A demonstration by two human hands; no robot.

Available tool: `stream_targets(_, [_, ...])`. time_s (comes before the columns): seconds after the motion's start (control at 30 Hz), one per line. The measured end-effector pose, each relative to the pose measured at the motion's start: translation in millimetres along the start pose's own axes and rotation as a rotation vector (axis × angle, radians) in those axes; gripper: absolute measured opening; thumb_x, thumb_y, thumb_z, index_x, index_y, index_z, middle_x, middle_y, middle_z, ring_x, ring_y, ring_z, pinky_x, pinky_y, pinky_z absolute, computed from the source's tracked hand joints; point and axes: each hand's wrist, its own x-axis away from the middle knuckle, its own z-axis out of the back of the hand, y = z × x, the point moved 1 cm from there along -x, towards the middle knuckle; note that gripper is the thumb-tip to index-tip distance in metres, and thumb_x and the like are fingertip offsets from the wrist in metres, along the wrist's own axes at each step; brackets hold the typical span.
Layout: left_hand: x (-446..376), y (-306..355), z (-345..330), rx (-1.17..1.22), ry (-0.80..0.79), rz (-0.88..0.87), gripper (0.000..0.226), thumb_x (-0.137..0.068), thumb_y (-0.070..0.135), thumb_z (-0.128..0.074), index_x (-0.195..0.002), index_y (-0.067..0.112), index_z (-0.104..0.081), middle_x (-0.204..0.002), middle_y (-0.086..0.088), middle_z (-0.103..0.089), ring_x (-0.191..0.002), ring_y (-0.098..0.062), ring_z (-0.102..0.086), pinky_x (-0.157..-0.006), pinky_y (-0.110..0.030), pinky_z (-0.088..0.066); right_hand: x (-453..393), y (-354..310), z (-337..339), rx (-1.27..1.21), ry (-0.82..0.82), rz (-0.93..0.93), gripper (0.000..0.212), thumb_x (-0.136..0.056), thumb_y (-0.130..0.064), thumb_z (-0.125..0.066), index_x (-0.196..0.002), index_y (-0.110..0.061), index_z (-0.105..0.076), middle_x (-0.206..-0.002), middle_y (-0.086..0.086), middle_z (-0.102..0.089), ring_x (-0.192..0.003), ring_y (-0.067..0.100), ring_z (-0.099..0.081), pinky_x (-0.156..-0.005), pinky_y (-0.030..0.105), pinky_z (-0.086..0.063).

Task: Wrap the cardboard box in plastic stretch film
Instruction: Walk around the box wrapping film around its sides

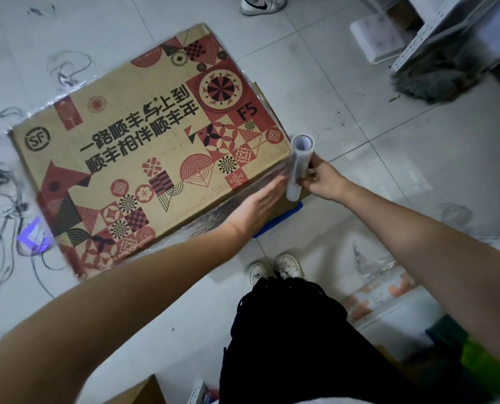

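A large cardboard box (144, 153) with red and black printed patterns stands on the tiled floor. Glossy stretch film (213, 217) clings to its near side. At the box's near right corner a roll of stretch film (299, 167) stands nearly upright. My right hand (323, 179) grips the roll from the right. With straight fingers my left hand (260, 199) lies flat against the film on the near side, just left of the roll.
Tangled cables (1, 182) and a glowing device (34, 236) lie left of the box. A mop head (435, 80) and metal shelving (453, 30) are at the upper right. Someone's shoe (260, 4) is beyond the box. My shoes (275, 269) stand close to it. A blue object (281, 218) pokes from under the box.
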Motion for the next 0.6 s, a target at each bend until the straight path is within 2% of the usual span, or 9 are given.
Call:
stream_targets(0.03, [0, -2, 7, 0.029, -0.002, -0.08, 0.073, -0.095, 0.04, -0.029, -0.147, -0.005, -0.004, -0.153, -0.026, 0.001, -0.134, -0.05, 0.009, -0.099, -0.063, 0.02, -1, 0, -1, -0.016, 0.0, 0.0, 0.07, -0.081, 0.001, -0.068, -0.138, -0.014, -0.031, -0.11, -0.004, -0.05, -0.108, 0.014, -0.048, -0.08, 0.013, -0.044])
stream_targets(0.1, [0, -4, 21, 0.074, -0.072, -0.152, 0.07, -0.097, 0.042, -0.032, -0.148, 0.0, -0.01, -0.153, -0.026, 0.0, -0.136, -0.047, 0.006, -0.098, -0.064, 0.017, -3, 0, -1, 0.036, 0.018, 0.017, 0.076, -0.073, -0.009, -0.078, -0.135, -0.015, -0.035, -0.112, -0.001, -0.052, -0.102, 0.013, -0.049, -0.078, 0.018, -0.043])
stream_targets(0.13, [-6, -2, 19, 0.125, -0.013, -0.184, 0.066, -0.098, 0.039, -0.032, -0.148, 0.001, -0.011, -0.154, -0.024, -0.001, -0.139, -0.043, 0.003, -0.099, -0.061, 0.016, -5, 0, -1, 0.077, 0.044, 0.021, 0.073, -0.072, -0.011, -0.079, -0.132, -0.013, -0.039, -0.11, 0.0, -0.054, -0.1, 0.013, -0.05, -0.077, 0.02, -0.041])
stream_targets(0.23, [-20, -6, 5, 0.181, -0.017, -0.178, 0.062, -0.099, 0.03, -0.033, -0.147, 0.0, -0.009, -0.155, -0.02, -0.003, -0.141, -0.036, 0.001, -0.1, -0.054, 0.015, -12, 4, 0, 0.14, 0.113, 0.023, 0.056, -0.072, -0.01, -0.078, -0.12, -0.01, -0.05, -0.106, 0.004, -0.06, -0.098, 0.018, -0.054, -0.078, 0.028, -0.044])
stream_targets(0.3, [-22, -12, -2, 0.156, -0.059, -0.183, 0.063, -0.098, 0.027, -0.037, -0.148, 0.0, -0.008, -0.155, -0.019, -0.004, -0.141, -0.035, -0.001, -0.1, -0.052, 0.013, -16, 9, 7, 0.187, 0.103, 0.017, 0.049, -0.068, -0.019, -0.081, -0.108, -0.021, -0.054, -0.093, -0.009, -0.059, -0.089, 0.013, -0.054, -0.074, 0.027, -0.045])
stream_targets(0.4, [-14, -7, -11, -0.104, -0.036, -0.185, 0.069, -0.096, 0.031, -0.035, -0.146, -0.005, -0.004, -0.154, -0.024, -0.003, -0.141, -0.038, -0.004, -0.108, -0.052, 0.007, -22, 10, 19, 0.194, -0.014, 0.085, 0.049, -0.064, -0.025, -0.084, -0.099, -0.035, -0.052, -0.084, -0.025, -0.053, -0.087, 0.004, -0.053, -0.066, 0.014, -0.038])
stream_targets(0.43, [-13, -6, -12, -0.144, -0.046, -0.199, 0.071, -0.096, 0.033, -0.034, -0.146, -0.005, -0.003, -0.154, -0.025, -0.002, -0.141, -0.038, -0.004, -0.109, -0.052, 0.005, -27, 8, 25, 0.233, -0.067, 0.121, 0.049, -0.064, -0.026, -0.084, -0.1, -0.036, -0.053, -0.085, -0.024, -0.055, -0.089, 0.006, -0.055, -0.067, 0.016, -0.04])
stream_targets(0.5, [-14, -7, -12, -0.111, -0.123, -0.221, 0.07, -0.098, 0.034, -0.034, -0.147, -0.004, -0.001, -0.154, -0.024, 0.001, -0.141, -0.038, -0.002, -0.11, -0.051, 0.005, -36, 4, 37, 0.326, -0.177, 0.175, 0.051, -0.065, -0.027, -0.083, -0.108, -0.034, -0.056, -0.093, -0.017, -0.061, -0.094, 0.012, -0.06, -0.074, 0.027, -0.049])
stream_targets(0.6, [-21, -9, -5, -0.113, -0.171, -0.227, 0.068, -0.099, 0.029, -0.033, -0.147, -0.005, 0.002, -0.154, -0.022, 0.002, -0.141, -0.034, -0.003, -0.111, -0.046, 0.002, -47, 2, 54, 0.407, -0.31, 0.274, 0.05, -0.068, -0.024, -0.079, -0.112, -0.03, -0.056, -0.102, -0.009, -0.064, -0.096, 0.016, -0.06, -0.08, 0.036, -0.051])
